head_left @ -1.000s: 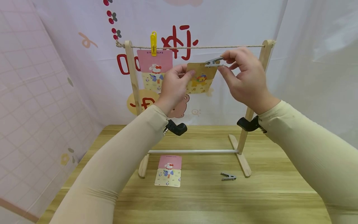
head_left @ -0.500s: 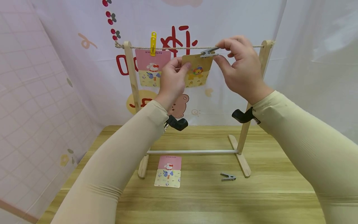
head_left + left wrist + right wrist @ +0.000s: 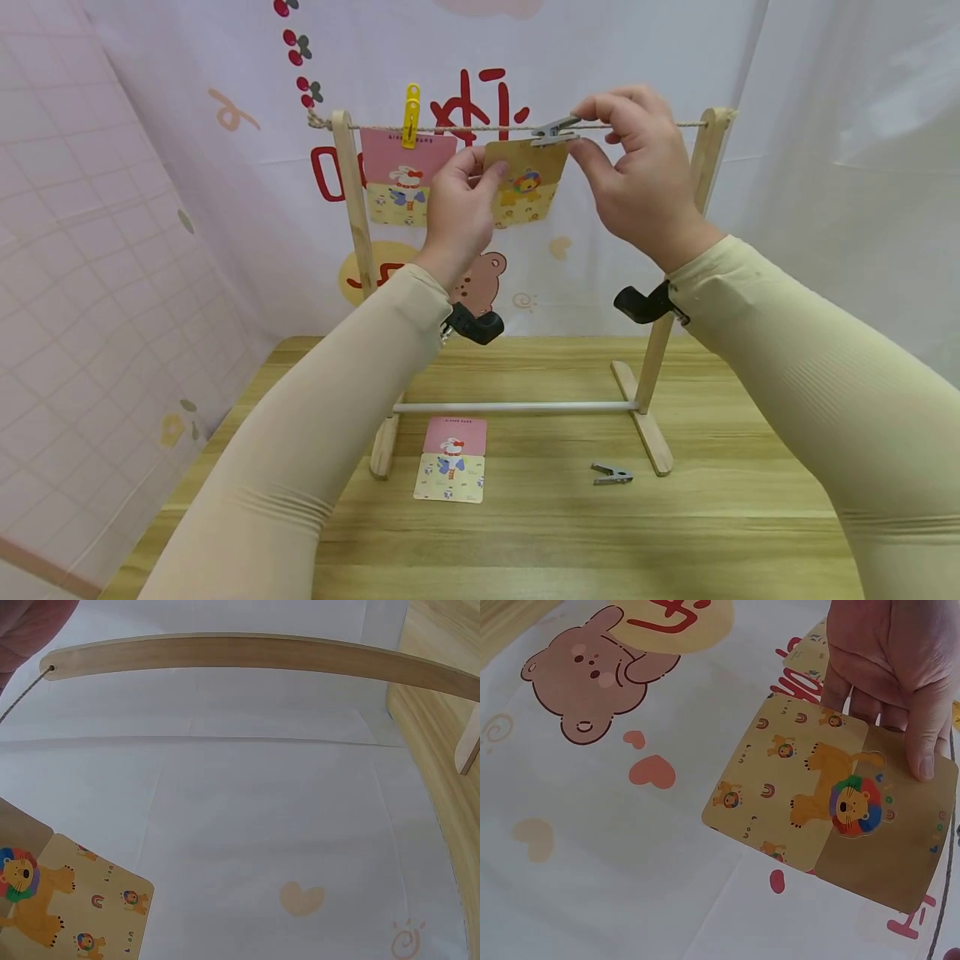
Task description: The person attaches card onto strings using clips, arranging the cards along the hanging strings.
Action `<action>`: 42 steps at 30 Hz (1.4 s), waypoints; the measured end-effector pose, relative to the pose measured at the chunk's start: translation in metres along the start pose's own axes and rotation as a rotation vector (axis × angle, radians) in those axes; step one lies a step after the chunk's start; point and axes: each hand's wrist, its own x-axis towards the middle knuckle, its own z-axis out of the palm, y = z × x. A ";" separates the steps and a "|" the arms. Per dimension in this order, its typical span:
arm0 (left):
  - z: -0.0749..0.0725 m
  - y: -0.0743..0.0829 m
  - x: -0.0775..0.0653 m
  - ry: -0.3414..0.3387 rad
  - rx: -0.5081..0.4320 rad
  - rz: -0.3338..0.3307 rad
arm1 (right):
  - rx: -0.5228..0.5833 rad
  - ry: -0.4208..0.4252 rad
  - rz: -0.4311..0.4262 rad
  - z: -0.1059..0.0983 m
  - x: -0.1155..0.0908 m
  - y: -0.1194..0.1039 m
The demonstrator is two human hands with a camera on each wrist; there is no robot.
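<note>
My left hand (image 3: 465,208) pinches the left edge of a brown-and-yellow lion card (image 3: 527,187), thumb in front and fingers behind. At the card's top edge, my right hand (image 3: 637,167) pinches the handles of a grey clothespin (image 3: 555,132). The clothespin's jaws lie at the rope (image 3: 622,126) and the card's top; whether they grip both I cannot tell. In the right wrist view the lion card (image 3: 847,802) shows whole, the left hand (image 3: 900,660) holding it. To the left, a pink rabbit card (image 3: 405,162) hangs from the rope by a yellow clothespin (image 3: 411,117).
The rope runs between two wooden posts (image 3: 708,162) joined low down by a white rod (image 3: 517,407). On the wooden table (image 3: 570,542) lie another pink rabbit card (image 3: 450,458) and a second grey clothespin (image 3: 612,474). A printed white cloth (image 3: 615,50) hangs behind.
Both hands have risen and shifted slightly left, carrying the lion card and grey clothespin from below the rope up to it. The things on the table have stayed put.
</note>
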 end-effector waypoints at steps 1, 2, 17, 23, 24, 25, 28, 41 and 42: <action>0.000 0.000 0.000 -0.001 -0.003 0.000 | 0.002 0.000 0.004 0.000 0.000 0.000; 0.000 0.001 0.001 -0.001 -0.004 0.001 | 0.004 0.000 0.008 0.000 0.001 0.000; -0.001 0.001 0.006 0.004 -0.006 0.012 | -0.023 0.014 -0.003 0.004 0.009 -0.001; -0.002 0.000 0.010 0.008 0.010 0.017 | -0.052 -0.007 0.008 0.003 0.011 0.000; -0.002 0.000 0.010 0.006 0.007 0.016 | -0.058 -0.010 0.004 0.003 0.012 0.000; -0.002 0.000 0.011 0.004 0.003 0.016 | -0.059 -0.013 0.003 0.003 0.012 0.000; -0.002 -0.001 0.011 0.003 0.000 0.021 | -0.060 -0.019 0.009 0.003 0.013 0.001; 0.001 -0.002 0.012 0.015 -0.017 0.021 | -0.060 -0.041 0.013 0.009 0.019 0.002; 0.001 -0.002 0.012 0.018 -0.016 0.023 | -0.059 -0.044 0.014 0.010 0.019 0.002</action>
